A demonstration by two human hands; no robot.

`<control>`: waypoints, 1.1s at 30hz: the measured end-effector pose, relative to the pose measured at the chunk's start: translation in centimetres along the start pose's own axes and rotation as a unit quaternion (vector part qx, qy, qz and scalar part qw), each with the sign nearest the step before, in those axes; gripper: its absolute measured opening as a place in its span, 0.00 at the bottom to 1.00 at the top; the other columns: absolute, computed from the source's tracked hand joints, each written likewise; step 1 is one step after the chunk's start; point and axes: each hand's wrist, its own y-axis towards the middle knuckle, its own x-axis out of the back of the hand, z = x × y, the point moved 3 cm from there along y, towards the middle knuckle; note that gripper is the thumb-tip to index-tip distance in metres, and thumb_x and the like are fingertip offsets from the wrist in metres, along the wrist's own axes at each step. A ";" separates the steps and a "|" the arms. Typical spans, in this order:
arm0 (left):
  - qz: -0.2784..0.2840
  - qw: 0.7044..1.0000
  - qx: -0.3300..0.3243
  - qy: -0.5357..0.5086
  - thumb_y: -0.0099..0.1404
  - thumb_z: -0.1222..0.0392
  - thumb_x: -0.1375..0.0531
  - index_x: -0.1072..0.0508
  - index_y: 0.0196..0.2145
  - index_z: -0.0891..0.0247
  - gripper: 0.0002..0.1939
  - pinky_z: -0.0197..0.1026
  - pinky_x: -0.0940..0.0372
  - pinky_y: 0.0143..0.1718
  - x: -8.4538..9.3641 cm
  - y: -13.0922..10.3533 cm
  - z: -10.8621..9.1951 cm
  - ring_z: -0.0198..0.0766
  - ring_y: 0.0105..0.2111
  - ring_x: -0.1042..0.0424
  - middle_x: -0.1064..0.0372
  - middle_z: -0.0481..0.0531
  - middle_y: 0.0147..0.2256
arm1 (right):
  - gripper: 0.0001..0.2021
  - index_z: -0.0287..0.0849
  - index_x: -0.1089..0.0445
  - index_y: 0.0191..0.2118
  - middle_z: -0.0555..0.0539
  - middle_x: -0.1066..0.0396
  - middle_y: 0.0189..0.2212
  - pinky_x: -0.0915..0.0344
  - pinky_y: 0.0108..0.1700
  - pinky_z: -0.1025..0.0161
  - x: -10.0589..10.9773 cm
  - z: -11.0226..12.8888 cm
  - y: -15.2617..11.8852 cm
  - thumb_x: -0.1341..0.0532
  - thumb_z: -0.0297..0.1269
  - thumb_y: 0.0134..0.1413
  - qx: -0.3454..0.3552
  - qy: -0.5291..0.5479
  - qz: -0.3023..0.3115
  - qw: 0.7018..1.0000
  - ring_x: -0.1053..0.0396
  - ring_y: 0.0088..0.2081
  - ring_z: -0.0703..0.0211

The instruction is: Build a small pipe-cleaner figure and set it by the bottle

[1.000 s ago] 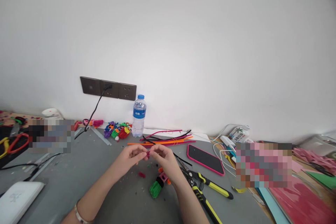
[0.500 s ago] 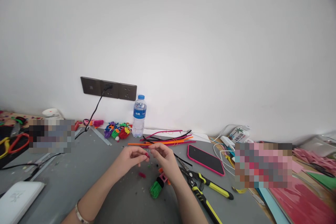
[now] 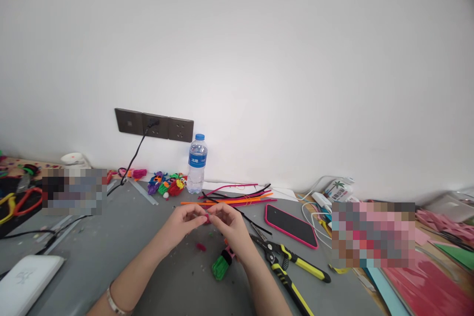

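Observation:
A small magenta piece of pipe cleaner [image 3: 207, 218] sits between the fingertips of both hands, just above the grey table. My left hand [image 3: 184, 223] pinches it from the left with thumb and fingers. From the right, my right hand [image 3: 230, 226] closes its thumb and curled fingertips on the same piece. Below the hands lies another short magenta piece [image 3: 200, 247] on the table. A green fuzzy pipe-cleaner figure [image 3: 221, 265] with a dark band and pink and orange parts lies by my right wrist, which partly hides it.
Yellow-and-black pliers [image 3: 283, 256] lie right of my right forearm, near a pink-cased phone [image 3: 291, 226]. Loose pipe cleaners [image 3: 237, 200] and a water bottle [image 3: 197, 165] are behind the hands. Colourful figures [image 3: 166, 183] stand near the wall. A white box-shaped device [image 3: 31, 281] is front left.
My right hand's fingertips have come in to the left and now meet the magenta piece held by my left hand. The things on the table stay put.

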 end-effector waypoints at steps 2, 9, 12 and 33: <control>0.001 1.000 -0.005 0.004 0.58 0.45 0.40 0.27 0.28 0.64 0.17 0.33 0.48 0.23 0.0 0.0 -0.2 0.32 0.22 0.45 0.41 0.44 0.23 | 0.09 0.41 0.28 0.34 0.50 0.29 0.29 0.41 0.33 0.66 -0.1 0.0 0.0 0.35 0.41 0.50 -0.006 0.007 0.005 1.000 0.35 0.29 0.62; 0.002 1.000 -0.005 0.014 0.59 0.46 0.41 0.27 0.27 0.64 0.17 0.34 0.47 0.26 0.0 -0.2 -0.7 0.34 0.25 0.42 0.36 0.46 0.25 | 0.09 0.41 0.29 0.31 0.51 0.31 0.24 0.40 0.33 0.65 -0.5 0.4 -0.1 0.35 0.42 0.50 -0.011 0.044 0.015 0.999 0.35 0.28 0.62; -0.002 1.000 -0.022 0.020 0.59 0.47 0.41 0.27 0.28 0.64 0.16 0.36 0.43 0.30 0.1 -0.2 -0.8 0.37 0.28 0.38 0.33 0.48 0.27 | 0.10 0.41 0.29 0.31 0.51 0.31 0.24 0.38 0.33 0.64 -0.1 0.4 0.0 0.36 0.43 0.50 -0.005 0.029 0.006 1.000 0.35 0.27 0.62; -0.047 0.998 -0.041 0.031 0.61 0.47 0.42 0.30 0.29 0.63 0.16 0.34 0.50 0.23 0.9 0.4 0.5 0.33 0.23 0.47 0.46 0.43 0.22 | 0.03 0.44 0.28 0.27 0.52 0.27 0.26 0.45 0.42 0.61 0.3 0.7 -0.7 0.36 0.31 0.50 0.080 -0.382 0.074 0.918 0.34 0.30 0.60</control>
